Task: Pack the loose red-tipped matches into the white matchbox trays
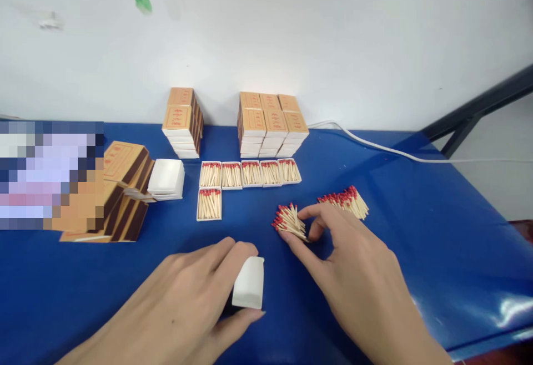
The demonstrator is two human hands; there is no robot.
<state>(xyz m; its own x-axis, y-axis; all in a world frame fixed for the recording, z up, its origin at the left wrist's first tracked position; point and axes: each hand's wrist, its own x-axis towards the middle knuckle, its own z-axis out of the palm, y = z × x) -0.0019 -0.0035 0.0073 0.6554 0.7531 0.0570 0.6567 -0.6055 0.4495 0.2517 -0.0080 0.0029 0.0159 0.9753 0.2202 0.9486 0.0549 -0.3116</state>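
Now matches (290,222) (right hand (358,276))

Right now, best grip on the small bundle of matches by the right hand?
Pinch the small bundle of matches across the bare wooden ends, coming from the near right, where the right hand already touches it. The red heads fan out to the far left, so that end is loose; the stick ends lie together.

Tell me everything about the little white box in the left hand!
The little white box is a small open tray, apparently thin white card. It looks empty, though its inside faces away. It lies low over the blue table, tilted, its rounded end toward the camera. The left hand holds it between thumb and fingers. The right hand does not touch it; that hand pinches a bunch of red-tipped matches.
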